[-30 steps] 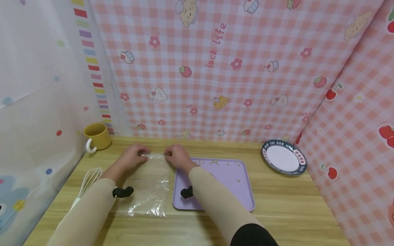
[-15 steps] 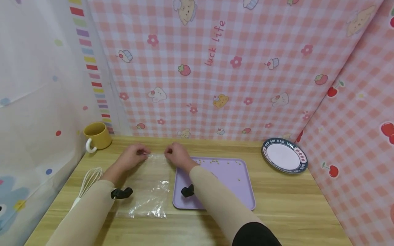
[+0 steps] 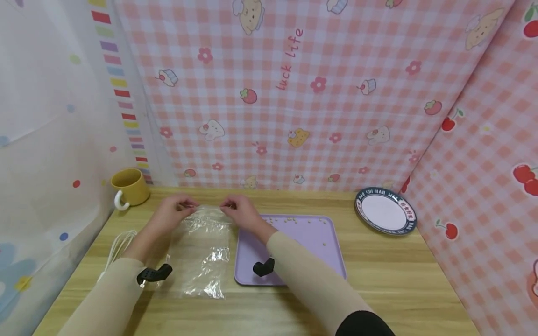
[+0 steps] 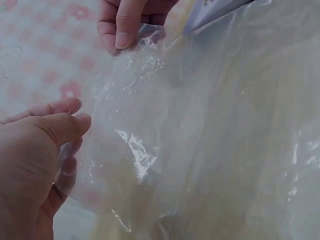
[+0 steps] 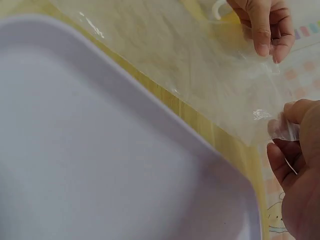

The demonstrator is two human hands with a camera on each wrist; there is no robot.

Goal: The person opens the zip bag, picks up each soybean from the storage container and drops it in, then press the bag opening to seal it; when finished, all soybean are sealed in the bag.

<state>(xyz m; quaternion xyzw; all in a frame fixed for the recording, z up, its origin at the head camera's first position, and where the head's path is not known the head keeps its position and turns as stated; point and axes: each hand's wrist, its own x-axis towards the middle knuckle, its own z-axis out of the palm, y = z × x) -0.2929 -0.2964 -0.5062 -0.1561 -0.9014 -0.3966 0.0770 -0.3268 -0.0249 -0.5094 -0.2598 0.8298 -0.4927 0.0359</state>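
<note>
A clear plastic bag (image 3: 201,256) lies lengthwise on the table, its far end lifted and crinkled. My left hand (image 3: 171,213) pinches the far left of that end between thumb and fingers. At the far right, my right hand (image 3: 243,213) pinches the other corner. In the left wrist view, some fingers of my left hand (image 4: 32,160) show through the film. The right wrist view has my right hand (image 5: 306,160) gripping the bag's edge. A lilac tray (image 3: 311,252) stands just right of the bag, partly behind my right forearm; small yellow bits (image 3: 291,219) lie along its far side.
A yellow mug (image 3: 133,189) with a white handle stands at the back left. Beside my left forearm lies a white whisk (image 3: 119,245), partly hidden. A round plate with a dark patterned rim (image 3: 364,219) is at the back right. Checked cloth (image 3: 294,154) hangs behind.
Both hands have shifted slightly left and raised the bag's far end, which now looks more crinkled. My left forearm has moved left over more of the whisk. The grip on the bag continues.
</note>
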